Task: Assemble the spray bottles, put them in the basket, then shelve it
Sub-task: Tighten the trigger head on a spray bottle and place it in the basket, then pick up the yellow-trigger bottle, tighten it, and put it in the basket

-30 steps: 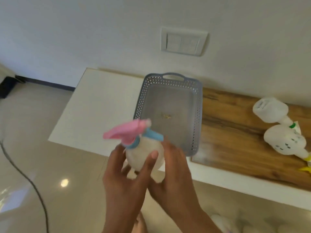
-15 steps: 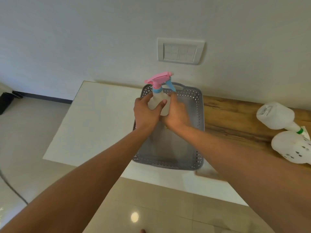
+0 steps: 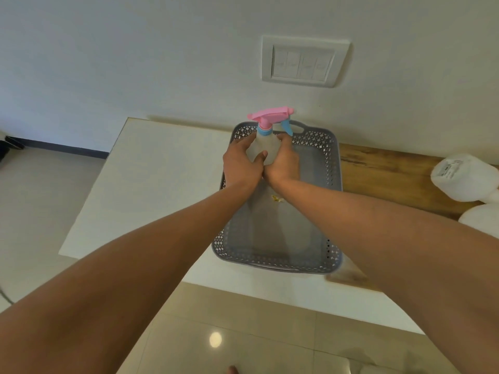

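A white counter (image 3: 162, 168) runs along a pale wall, with a wooden board (image 3: 383, 174) on its right part. A grey perforated basket (image 3: 333, 163) sits in the middle, reaching from the near edge to the wall. Two white bottles (image 3: 464, 179) lie on the board at far right. Both arms reach out over the basket. The left hand (image 3: 240, 164) and right hand (image 3: 283, 163) together clasp an upright spray bottle (image 3: 266, 147) with a pink and blue trigger top, at the basket's far end.
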